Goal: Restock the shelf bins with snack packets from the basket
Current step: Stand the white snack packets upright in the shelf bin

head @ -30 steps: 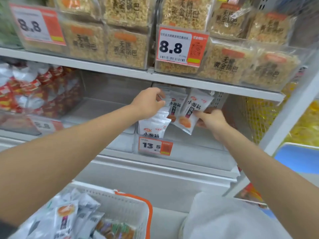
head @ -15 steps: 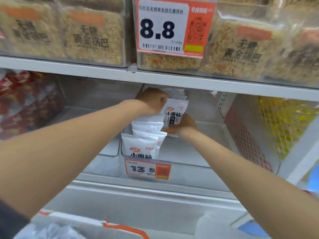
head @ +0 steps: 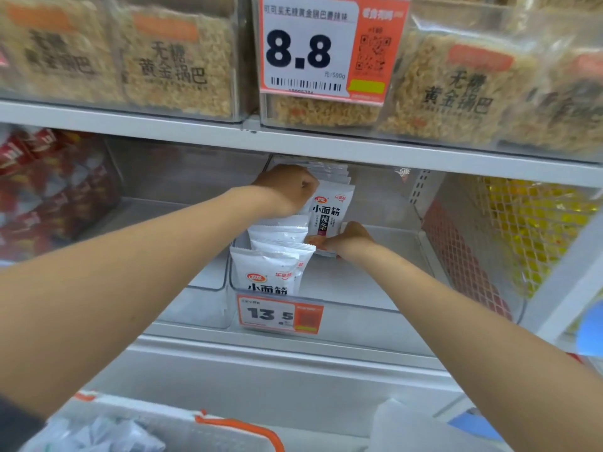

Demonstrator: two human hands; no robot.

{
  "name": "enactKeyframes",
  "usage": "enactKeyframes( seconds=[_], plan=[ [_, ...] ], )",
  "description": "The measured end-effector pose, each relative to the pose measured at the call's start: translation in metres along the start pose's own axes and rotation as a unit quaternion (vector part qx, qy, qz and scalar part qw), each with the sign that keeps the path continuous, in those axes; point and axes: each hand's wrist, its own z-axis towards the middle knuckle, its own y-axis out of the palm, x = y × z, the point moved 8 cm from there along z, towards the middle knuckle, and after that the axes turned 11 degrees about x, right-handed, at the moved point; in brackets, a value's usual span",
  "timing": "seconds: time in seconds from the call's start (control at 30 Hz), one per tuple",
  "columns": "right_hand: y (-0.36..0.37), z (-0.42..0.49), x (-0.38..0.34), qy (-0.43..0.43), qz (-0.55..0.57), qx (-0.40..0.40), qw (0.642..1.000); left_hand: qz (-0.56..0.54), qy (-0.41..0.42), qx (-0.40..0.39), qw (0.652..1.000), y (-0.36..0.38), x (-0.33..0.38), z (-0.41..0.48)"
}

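Our left hand gripped the tops of a bunch of packets standing near the back-left corner of the bin. Our right hand propped their lower edge, grip hidden. The bin's right side lay bare and the basket held more: barely begun, we judged.
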Motion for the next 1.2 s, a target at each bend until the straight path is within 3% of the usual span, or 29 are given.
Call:
enactKeyframes(
  seconds=[0.13,0.23,0.37,0.5,0.6,0.73,0.87,1.0,1.07,1.2],
  plan=[
    [-0.036,-0.028,-0.010,0.000,-0.014,0.050,0.999,-0.012,-0.036,0.038,0.999,-0.017,0.004,-0.020],
    [-0.061,-0.060,-0.025,-0.072,0.052,0.100,0.991,-0.027,-0.032,0.126,0.991,-0.042,0.012,-0.048],
    [-0.080,-0.120,-0.048,-0.184,0.112,0.174,0.961,-0.078,-0.048,0.169,0.981,-0.067,0.019,-0.102],
    [-0.063,-0.180,-0.063,-0.268,0.150,0.174,0.935,-0.086,-0.082,0.220,0.968,-0.084,0.017,-0.170],
    [-0.033,-0.215,-0.059,-0.315,0.136,0.152,0.927,-0.102,-0.128,0.205,0.965,-0.074,-0.001,-0.223],
    [0.030,-0.239,-0.033,-0.338,0.061,0.068,0.937,-0.098,-0.168,0.102,0.976,-0.037,-0.043,-0.284],
    [0.115,-0.251,0.008,-0.326,-0.106,-0.112,0.933,-0.094,-0.206,-0.022,0.974,-0.001,-0.086,-0.331],
    [0.194,-0.259,0.071,-0.291,-0.282,-0.266,0.875,-0.023,-0.234,-0.131,0.963,0.034,-0.132,-0.365],
    [0.224,-0.268,0.100,-0.264,-0.327,-0.315,0.851,0.027,-0.218,-0.193,0.956,0.049,-0.141,-0.375],
    [0.277,-0.304,0.159,-0.198,-0.375,-0.416,0.804,0.053,-0.199,-0.236,0.950,0.064,-0.141,-0.383]
  ],
)
